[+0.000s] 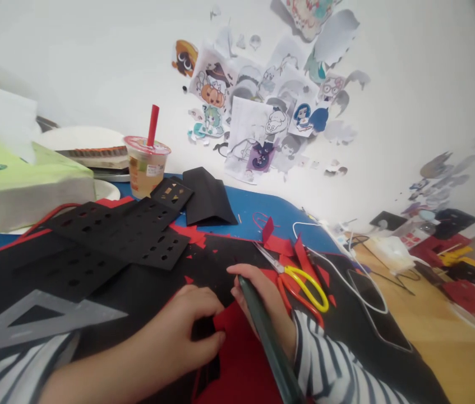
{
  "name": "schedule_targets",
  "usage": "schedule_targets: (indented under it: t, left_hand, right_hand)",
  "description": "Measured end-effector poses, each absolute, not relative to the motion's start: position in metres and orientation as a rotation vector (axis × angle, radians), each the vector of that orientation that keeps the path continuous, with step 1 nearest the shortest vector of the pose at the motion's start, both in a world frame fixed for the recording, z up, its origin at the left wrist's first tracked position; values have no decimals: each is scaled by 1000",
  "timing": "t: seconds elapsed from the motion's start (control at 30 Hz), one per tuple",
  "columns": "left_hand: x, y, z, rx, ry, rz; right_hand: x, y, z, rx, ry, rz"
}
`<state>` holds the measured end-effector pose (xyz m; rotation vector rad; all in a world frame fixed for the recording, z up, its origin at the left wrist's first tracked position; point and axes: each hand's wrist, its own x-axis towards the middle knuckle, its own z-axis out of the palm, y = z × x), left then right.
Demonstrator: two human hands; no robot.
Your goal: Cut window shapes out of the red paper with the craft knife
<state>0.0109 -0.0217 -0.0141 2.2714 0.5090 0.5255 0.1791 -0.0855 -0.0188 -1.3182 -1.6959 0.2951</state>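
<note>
Between the thumb and fingers of my left hand [197, 322] is the edge of a red paper [241, 359], low in the middle of the view. My right hand [268, 308] is wrapped around a dark green flat object [264, 336], seen edge-on and tilted over the paper; I cannot make out what it is. Scissors [300, 286] with yellow and orange handles lie just right of my right hand. Left of my left hand, a clear triangular ruler [69, 317] rests on the black mat [144, 297]. Black sheets with cut-out holes [136, 230] lie beyond it.
A cup with a red straw [147, 168] stands at the back left, near a green tissue pack [31, 185]. A folded black paper [207, 199] lies behind the red scraps [279, 244]. A white cable [346, 280] crosses a phone [380, 314] at right.
</note>
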Motion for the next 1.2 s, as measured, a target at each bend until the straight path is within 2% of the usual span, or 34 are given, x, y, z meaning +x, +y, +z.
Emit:
schedule_targets:
  t: [0.27,0.43,0.53,0.67,0.77,0.9,1.1,1.2]
  left_hand:
    - [11,-22,-20,2247,527,525]
    - [-1,-16,-3,2210,484,239]
    - [-6,-12,5,2183,492,102]
    - [-1,-11,-5,2178,496,214]
    - [4,-12,-10,2274,561,333]
    - [5,-7,-6,2458,568,493]
    - [7,-4,-10,2279,940,584]
    - [6,-13,-11,2308,967,550]
  right_hand:
    - [178,-87,-4,-1271,-1657,356]
    - [191,-95,23,-1189,-1502,329]
    - [196,-98,32,-1154,-1490,495]
    - [192,-98,29,-1220,-1723,643]
    - [192,-100,30,-1230,-1841,410]
    - [206,-108,42,-1352,-1667,239]
    - [202,-119,52,-1405,-1348,570]
    - [179,-120,50,-1466,-1239,714]
